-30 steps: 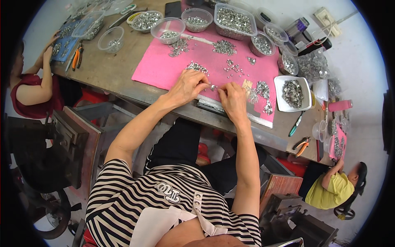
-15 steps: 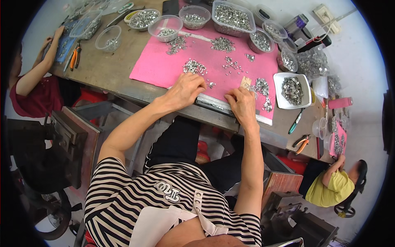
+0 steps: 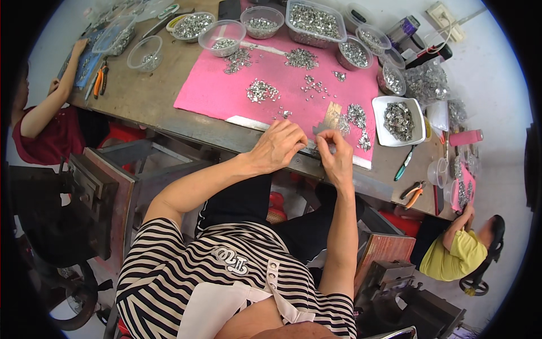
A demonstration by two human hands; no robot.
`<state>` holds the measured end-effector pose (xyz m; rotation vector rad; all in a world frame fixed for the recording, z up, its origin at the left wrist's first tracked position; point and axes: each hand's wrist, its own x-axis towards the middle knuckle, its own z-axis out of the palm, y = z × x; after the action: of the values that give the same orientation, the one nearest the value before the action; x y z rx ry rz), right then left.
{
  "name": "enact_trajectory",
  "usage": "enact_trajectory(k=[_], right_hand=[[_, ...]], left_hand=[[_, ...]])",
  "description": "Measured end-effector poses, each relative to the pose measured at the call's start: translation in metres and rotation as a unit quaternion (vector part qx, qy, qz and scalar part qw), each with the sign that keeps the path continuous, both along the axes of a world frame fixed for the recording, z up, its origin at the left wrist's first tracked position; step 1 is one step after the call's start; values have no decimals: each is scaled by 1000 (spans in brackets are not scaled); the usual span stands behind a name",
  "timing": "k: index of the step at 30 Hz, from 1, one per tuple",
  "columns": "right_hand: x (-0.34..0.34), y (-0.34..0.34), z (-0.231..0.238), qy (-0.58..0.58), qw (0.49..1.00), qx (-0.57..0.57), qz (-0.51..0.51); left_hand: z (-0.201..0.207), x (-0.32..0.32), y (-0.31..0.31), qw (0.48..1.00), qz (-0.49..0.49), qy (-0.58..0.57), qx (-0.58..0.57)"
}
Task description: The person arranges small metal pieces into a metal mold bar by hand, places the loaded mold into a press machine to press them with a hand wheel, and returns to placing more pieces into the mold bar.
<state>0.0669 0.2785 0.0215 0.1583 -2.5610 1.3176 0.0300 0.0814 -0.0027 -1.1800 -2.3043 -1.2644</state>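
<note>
My left hand [image 3: 278, 146] and my right hand [image 3: 335, 151] are close together at the near edge of a pink mat [image 3: 226, 96] on a wooden table [image 3: 141, 101]. Both pinch small silvery metal pieces between the fingertips; the piece held is mostly hidden by the fingers. On the mat lie small piles of shiny metal parts [image 3: 262, 90], another pile [image 3: 357, 118] just beyond my right hand, and a short brass-coloured strip [image 3: 333, 113].
Clear bowls [image 3: 219, 35] and a rectangular tub [image 3: 315, 21] of metal parts line the far edge. A white square dish [image 3: 400, 120] stands right, with pliers [image 3: 413, 193] and a green pen [image 3: 404, 164]. One person in red [image 3: 45, 127] sits left, another in yellow [image 3: 454, 254] right.
Both hands have drawn back from the middle of the mat to its near edge and come closer together. The person on the left has stretched an arm onto the table.
</note>
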Motion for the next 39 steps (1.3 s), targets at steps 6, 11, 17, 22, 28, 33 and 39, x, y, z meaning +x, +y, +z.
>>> enact_trajectory(k=[6,11,17,22,28,33,39], right_hand=[[24,-7,-15,35,997,-59,-25],[26,-16,-16,52,997,-51,-28],[26,-21,-18,92,995,13,-24],[25,-24,-20,131,989,66,-19],[27,-21,-9,173,969,175,-2],[18,-9,4,98,987,121,31],[-39,-30,0,39,996,70,45]], left_hand=[[-3,3,5,997,21,79,-17],[-5,5,-1,992,26,123,-12],[-4,7,-14,992,60,107,26],[0,-14,-46,984,176,7,19],[4,-41,-60,985,154,-5,-72],[3,-49,-59,987,130,12,-96],[-7,-56,-52,982,137,55,-122]])
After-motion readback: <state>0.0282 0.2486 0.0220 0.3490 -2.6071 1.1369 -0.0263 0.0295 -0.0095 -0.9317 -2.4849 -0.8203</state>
